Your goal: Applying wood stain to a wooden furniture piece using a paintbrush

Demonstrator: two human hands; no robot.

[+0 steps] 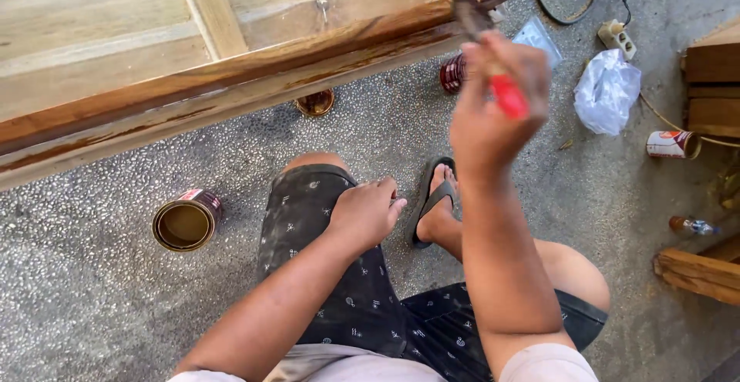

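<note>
My right hand (493, 112) is raised, fingers closed around the red handle of a brush (487, 54) (the picture blurs here), with the dark bristles up at the stained lower edge of the door (231, 74), near its corner. The edge is glossy brown; the panels above it are pale bare wood. My left hand (368, 211) rests curled in a loose fist on my left knee, holding nothing that I can see. On the floor (92, 289) to the left of that knee stands an open can (186, 221) of brownish liquid. A second can (453, 74) sits just beside the brush, below the door's edge. Further right lie a white bag (607, 91) and a tipped can (673, 144).
</note>
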